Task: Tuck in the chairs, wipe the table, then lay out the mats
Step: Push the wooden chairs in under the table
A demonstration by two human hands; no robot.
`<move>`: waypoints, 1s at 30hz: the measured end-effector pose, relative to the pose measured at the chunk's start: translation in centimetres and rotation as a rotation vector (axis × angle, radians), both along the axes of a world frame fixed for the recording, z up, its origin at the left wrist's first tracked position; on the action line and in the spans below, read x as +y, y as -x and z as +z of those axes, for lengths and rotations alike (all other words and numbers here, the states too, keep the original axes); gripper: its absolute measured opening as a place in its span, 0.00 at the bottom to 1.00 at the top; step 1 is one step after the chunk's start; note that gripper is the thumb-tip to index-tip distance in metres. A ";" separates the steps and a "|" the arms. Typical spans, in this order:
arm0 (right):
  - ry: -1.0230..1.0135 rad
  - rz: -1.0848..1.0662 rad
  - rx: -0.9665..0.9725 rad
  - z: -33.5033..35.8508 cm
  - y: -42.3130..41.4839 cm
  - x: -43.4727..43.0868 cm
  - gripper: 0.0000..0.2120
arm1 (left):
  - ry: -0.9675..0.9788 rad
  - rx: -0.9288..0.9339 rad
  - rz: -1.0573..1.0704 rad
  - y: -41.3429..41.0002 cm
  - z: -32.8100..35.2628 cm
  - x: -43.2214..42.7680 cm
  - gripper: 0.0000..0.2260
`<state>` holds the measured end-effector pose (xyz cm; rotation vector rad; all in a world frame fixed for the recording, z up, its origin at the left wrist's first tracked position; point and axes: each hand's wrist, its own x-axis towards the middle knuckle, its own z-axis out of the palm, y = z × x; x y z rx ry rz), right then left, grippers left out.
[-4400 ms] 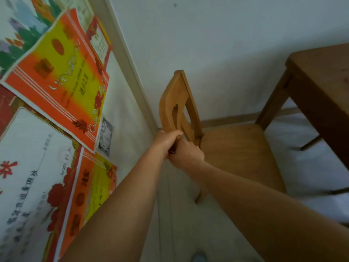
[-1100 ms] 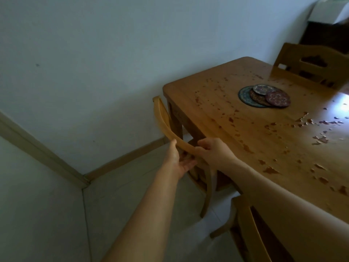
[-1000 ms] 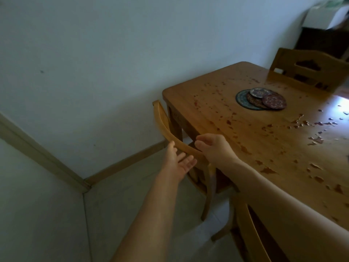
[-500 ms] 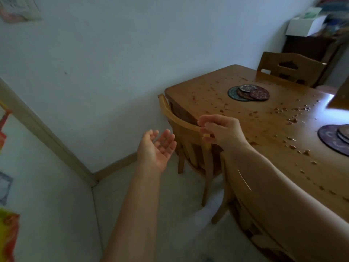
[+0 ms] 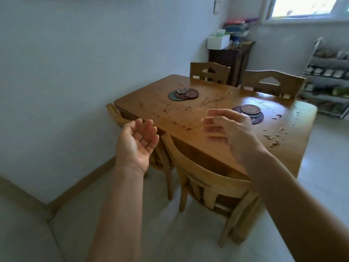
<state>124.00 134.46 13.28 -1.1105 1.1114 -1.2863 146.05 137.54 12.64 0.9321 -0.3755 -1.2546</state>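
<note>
Two empty hands hover at a crumb-strewn wooden table [image 5: 188,114]: left hand [image 5: 137,142] palm up at 9 o'clock, right hand [image 5: 228,127] loosely curled at 3. Stacked round mats [image 5: 183,93] lie at 12, more mats [image 5: 251,110] at 2. A chair [image 5: 207,178] sits tucked in at 5.

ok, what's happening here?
A person stands at a wooden table, left hand and right hand both raised and holding nothing. The near chair and corner chair sit pushed in; the far chairs stand opposite. The top is not yet wiped: crumbs are scattered across it, and round mats lie in a left stack and a right stack.
</note>
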 end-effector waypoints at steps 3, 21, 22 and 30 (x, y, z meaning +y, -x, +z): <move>0.010 -0.094 -0.002 0.6 4.7 1.3 0.08 | 0.025 -0.011 -0.073 3.7 0.7 -0.3 0.09; 0.058 -0.547 -0.042 3.3 43.4 1.8 0.11 | 0.049 -0.004 -0.404 41.1 3.2 -8.2 0.11; 0.057 -0.555 -0.038 3.4 45.4 1.5 0.12 | 0.059 0.007 -0.417 43.3 3.2 -8.8 0.11; 0.013 -0.595 -0.050 3.2 57.8 -3.3 0.12 | 0.065 0.011 -0.479 57.0 3.8 -13.5 0.10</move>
